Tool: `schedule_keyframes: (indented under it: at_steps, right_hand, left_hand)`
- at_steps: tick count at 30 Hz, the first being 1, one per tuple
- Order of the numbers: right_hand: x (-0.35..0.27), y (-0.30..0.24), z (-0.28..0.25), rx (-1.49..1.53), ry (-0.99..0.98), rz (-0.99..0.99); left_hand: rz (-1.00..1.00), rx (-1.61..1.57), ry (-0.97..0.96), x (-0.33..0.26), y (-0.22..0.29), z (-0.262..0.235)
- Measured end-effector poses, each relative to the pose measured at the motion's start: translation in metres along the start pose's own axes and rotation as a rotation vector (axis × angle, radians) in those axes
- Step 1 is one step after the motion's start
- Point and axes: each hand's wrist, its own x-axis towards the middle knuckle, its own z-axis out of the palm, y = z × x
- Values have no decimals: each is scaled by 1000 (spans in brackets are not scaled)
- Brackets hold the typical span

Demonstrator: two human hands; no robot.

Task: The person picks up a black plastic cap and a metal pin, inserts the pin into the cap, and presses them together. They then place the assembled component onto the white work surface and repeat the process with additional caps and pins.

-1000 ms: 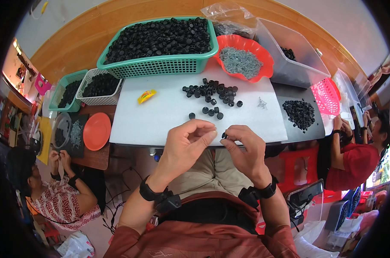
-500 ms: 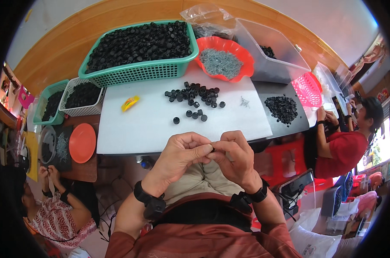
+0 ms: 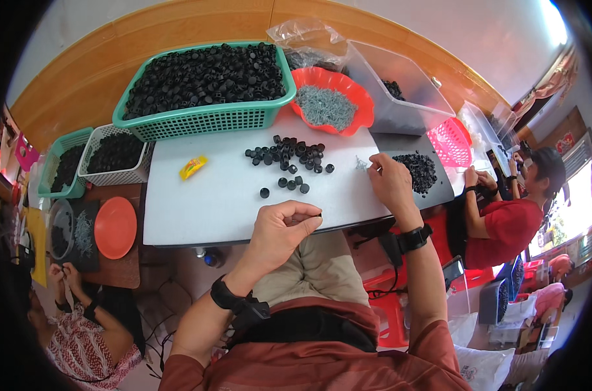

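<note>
My left hand (image 3: 281, 231) is in front of the white sheet's near edge, thumb and forefinger pinched on a small black plastic part (image 3: 320, 216), mostly hidden by the fingertips. My right hand (image 3: 395, 186) reaches over the sheet's right side, fingers slightly apart beside a little heap of metal screws (image 3: 361, 164). I see nothing held in it. Just to its right lies a pile of small black parts (image 3: 414, 171) on a dark board. Several black round caps (image 3: 286, 153) lie in a loose cluster on the white sheet (image 3: 205, 208).
Behind the sheet stand a green basket (image 3: 198, 122) full of black caps, a red scalloped bowl (image 3: 364, 117) of screws and a clear plastic bin (image 3: 400, 107). A yellow packet (image 3: 193, 167) lies at left. Co-workers sit on both sides, near an orange plate (image 3: 115, 228) and a pink basket (image 3: 450, 143).
My right hand has left my left hand and moved right and away from me, to the screw heap. The left hand still pinches the black part. The view has shifted slightly.
</note>
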Motion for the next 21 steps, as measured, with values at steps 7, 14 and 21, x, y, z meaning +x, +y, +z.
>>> schedule_keyframes:
  at_steps: [7, 14, 21]
  right_hand:
    - [32, -5, -7, -152, -259, -72]
    - [45, -17, -11, -211, -374, -59]
    - [31, -16, -19, -26, -355, 106]
  left_hand:
    - [16, 23, -51, 3, -2, 0]
    - [-18, 38, -89, 3, -3, 1]
    - [-16, 17, -78, 4, -5, 0]
